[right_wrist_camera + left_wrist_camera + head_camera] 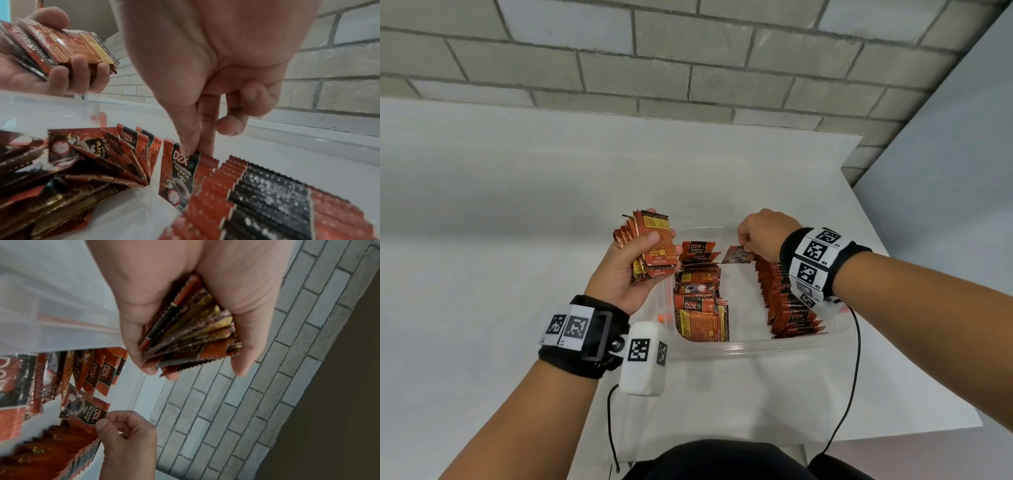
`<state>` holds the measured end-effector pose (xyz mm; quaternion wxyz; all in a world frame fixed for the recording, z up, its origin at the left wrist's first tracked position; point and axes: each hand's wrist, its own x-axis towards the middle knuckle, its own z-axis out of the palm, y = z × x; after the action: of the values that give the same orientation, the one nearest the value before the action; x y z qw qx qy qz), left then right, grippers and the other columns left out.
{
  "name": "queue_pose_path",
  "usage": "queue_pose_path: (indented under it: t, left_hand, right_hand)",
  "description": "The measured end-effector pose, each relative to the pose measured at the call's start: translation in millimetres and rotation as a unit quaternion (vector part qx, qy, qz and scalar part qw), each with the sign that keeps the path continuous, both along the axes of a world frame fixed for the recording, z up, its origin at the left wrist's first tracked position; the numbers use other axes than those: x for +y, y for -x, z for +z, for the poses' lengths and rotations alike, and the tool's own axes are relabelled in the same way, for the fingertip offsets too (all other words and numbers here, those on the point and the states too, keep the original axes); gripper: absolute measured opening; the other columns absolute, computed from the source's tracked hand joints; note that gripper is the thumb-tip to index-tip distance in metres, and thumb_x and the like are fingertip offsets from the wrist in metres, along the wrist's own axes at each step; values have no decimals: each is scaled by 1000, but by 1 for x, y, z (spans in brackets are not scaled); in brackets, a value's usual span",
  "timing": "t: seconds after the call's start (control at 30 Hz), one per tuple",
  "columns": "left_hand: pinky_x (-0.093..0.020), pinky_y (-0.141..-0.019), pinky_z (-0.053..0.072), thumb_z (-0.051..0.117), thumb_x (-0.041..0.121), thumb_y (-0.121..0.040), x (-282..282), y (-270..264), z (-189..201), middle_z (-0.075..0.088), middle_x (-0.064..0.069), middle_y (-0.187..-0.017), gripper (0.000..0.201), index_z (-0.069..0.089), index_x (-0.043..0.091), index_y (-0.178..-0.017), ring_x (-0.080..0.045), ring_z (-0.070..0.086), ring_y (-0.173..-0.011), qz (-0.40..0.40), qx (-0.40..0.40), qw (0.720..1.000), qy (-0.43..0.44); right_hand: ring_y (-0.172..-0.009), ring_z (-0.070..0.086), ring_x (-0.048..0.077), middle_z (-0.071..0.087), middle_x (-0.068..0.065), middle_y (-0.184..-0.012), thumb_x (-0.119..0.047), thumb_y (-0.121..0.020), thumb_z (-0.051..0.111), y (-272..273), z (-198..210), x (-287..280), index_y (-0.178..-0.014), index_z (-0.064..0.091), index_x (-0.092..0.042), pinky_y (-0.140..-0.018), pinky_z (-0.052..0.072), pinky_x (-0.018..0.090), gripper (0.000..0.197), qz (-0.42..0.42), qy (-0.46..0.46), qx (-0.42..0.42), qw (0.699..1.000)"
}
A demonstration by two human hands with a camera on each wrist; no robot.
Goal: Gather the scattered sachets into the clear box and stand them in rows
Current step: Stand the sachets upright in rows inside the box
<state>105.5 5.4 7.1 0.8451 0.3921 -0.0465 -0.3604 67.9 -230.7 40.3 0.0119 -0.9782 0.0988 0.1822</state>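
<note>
Nearest me, the clear box (pixel 756 346) sat on the white counter (pixel 482 222), two rows of sachets (pixel 787 301) standing inside. My left hand (pixel 633 263) gripped a fanned stack of sachets (pixel 650 246) above the box's left wall. Farther back, my right hand (pixel 763 236) pinched one sachet (pixel 180 175) by its top edge, at the right row's far end.

Both bare forearms carry black wristbands (pixel 585 346) fitted with white blocks bearing black square-code markers (pixel 815 255), a white camera housing (pixel 643 359) at the left wrist, thin black cables (pixel 854 359) trailing, dark garment below.
</note>
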Motion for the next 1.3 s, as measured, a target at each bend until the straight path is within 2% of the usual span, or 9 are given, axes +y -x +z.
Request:
queue_pose_path:
  t: [0.17, 0.3, 0.57, 0.67, 0.73, 0.83, 0.9, 1.0, 1.3]
  left_hand:
    - [-35, -69, 59, 97, 37, -31, -2, -2, 0, 72, -6, -95, 57, 78, 25, -84, -22, 72, -84, -3, -4, 1000, 3]
    - [-35, -70, 59, 97, 37, -33, -3, -3, -2, 72, -6, -97, 57, 78, 24, -85, -23, 71, -84, -3, -3, 1000, 2]
    - [-36, -69, 59, 97, 35, -35, -4, -5, -5, 71, -9, -99, 59, 77, 19, -88, -24, 72, -85, -4, 3, 1000, 1]
    - [-36, -68, 59, 94, 29, -47, -4, -5, -5, 71, -15, -101, 53, 76, 15, -94, -28, 71, -85, -20, 16, 1000, 17]
    - [-36, -69, 59, 87, 22, -59, -4, -3, -2, 69, -18, -102, 42, 75, 16, -99, -31, 70, -85, -36, 21, 998, 36]
    - [-36, -69, 59, 90, 22, -51, -10, 2, 2, 68, -20, -103, 59, 71, 18, -108, -34, 70, -85, -72, 14, 996, 55]
    - [-38, -70, 59, 91, 23, -52, -16, 9, 8, 68, -19, -102, 66, 67, 16, -113, -34, 70, -85, -96, -10, 994, 50]
    - [-39, -71, 59, 91, 29, -57, -26, 16, 15, 70, -17, -101, 60, 70, 14, -110, -32, 70, -88, -108, -44, 993, 16]
    - [-41, -79, 58, 91, 38, -55, -41, 27, 12, 71, -15, -105, 59, 74, 17, -107, -29, 70, -93, -108, -41, 993, -3]
  right_hand:
    - [-77, 53, 24, 60, 7, -96, -7, -91, 54, -1, -5, 3, -101, 64, -10, -64, 37, 28, 15, 39, 96, -10, 995]
    - [-73, 41, 22, 36, 0, -67, -11, -93, 53, 1, -3, 9, -85, 50, -13, -71, 32, 31, 9, 58, 172, -15, 983]
    - [-70, 44, 22, 34, -1, -65, -16, -93, 52, -4, 4, 8, -81, 45, -14, -73, 31, 30, 14, 15, 166, -35, 985]
    - [-72, 51, 21, 52, 2, -77, -31, -94, 52, -2, 15, 6, -83, 50, -12, -67, 38, 29, 23, -10, 78, -53, 996]
    - [-74, 53, 15, 58, -2, -82, -42, -94, 53, 3, 27, 9, -85, 57, -15, -65, 39, 27, 29, -49, -69, -119, 989]
    - [-71, 54, 2, 59, -9, -89, -45, -90, 58, 19, 47, 30, -98, 62, -23, -62, 40, 19, 24, -70, -343, -194, 916]
    - [-70, 59, 5, 58, -9, -94, -40, -85, 65, 32, 54, 43, -109, 58, -29, -60, 46, 20, 27, -55, -430, -174, 884]
    - [-80, 62, 24, 53, -10, -96, -32, -79, 73, 45, 51, 46, -113, 55, -32, -71, 53, 32, 38, -37, -418, -186, 888]
    - [-74, 60, 5, 61, -4, -101, -23, -80, 75, 60, 38, 25, -108, 59, -31, -67, 50, 16, 34, -94, -450, -258, 850]
